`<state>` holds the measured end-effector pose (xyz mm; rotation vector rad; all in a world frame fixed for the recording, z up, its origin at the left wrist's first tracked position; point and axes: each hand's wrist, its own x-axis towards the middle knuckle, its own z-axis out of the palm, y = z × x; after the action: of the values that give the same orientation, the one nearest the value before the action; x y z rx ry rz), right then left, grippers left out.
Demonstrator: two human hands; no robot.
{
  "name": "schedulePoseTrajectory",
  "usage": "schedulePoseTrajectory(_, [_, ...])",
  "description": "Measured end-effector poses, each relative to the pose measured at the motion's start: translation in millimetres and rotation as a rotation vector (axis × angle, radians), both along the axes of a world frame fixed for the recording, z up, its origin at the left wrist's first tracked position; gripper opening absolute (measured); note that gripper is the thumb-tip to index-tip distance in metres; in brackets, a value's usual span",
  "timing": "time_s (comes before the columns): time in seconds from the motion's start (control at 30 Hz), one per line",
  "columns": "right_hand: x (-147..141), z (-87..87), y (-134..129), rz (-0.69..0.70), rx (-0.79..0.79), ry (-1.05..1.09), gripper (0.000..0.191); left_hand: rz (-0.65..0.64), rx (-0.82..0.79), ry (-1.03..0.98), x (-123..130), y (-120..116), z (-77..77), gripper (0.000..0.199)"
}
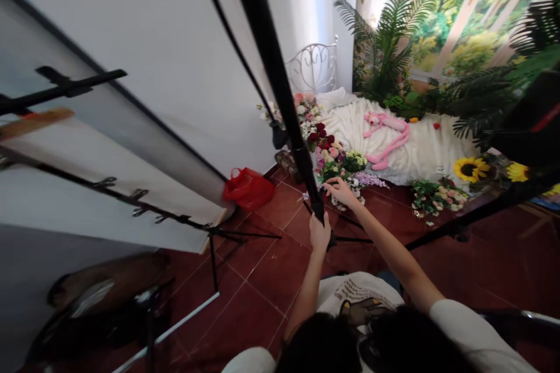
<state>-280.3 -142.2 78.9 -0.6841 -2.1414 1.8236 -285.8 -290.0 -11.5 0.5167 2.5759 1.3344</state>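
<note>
A black tripod stand (294,106) slants down from the top of the view toward the floor in front of me. My left hand (321,234) is wrapped round its lower tube, just beneath a dark collar. Slightly higher and to the right, my right hand (342,192) is beside the tube, fingers bent and closed at its side. What those fingertips grip is too small to make out. The stand's legs (353,239) spread over the red tiles below. Artificial flowers (331,154) lie just beyond my right hand.
A bed with white cloth (345,122) carries a pink plush toy (389,122). Palm leaves (396,23) rise behind it. At left are a red plastic bag (249,187), a white board with clips (126,178) and a dark bag (105,303). Another black pole (437,234) crosses at right.
</note>
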Motion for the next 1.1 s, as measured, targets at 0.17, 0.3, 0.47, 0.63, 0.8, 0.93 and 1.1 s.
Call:
schedulePoseTrajectory(0.17, [74.6,-28.3,25.3,-0.287,-0.212,-0.01,0.02,-0.367,-0.398,-0.315,16.0,6.9,-54.0,0.041])
schedulePoseTrajectory(0.3, [150.6,-48.9,43.7,-0.608,-0.423,-0.008,0.016,-0.663,-0.315,-0.225,43.5,55.7,-57.1,0.031])
schedulePoseTrajectory(0.47, [247.1,-70.2,52.3,-1.018,-0.568,0.086,0.017,-1.032,-0.095,-0.159,106.7,141.9,-25.3,0.03])
schedulePoseTrajectory(0.63, [318.8,-80.7,50.8,-1.221,-0.713,0.255,0.028,-1.3,0.201,-0.204,178.6,212.7,10.5,0.035])
schedulePoseTrajectory(0.8, [351.1,-73.1,62.6,-1.113,-0.995,0.746,0.035,-1.393,0.437,-0.336,233.3,260.8,29.5,0.044])
schedulePoseTrajectory(0.93, [360.7,-63.6,74.2,-0.92,-1.3,1.043,0.034,-1.403,0.437,-0.24,255.8,277.7,25.5,0.042])
schedulePoseTrajectory(1.1, [371.6,-59.2,78.3,-0.909,-1.547,1.084,0.027,-1.321,0.399,-0.071,259.3,278.7,15.5,0.033])
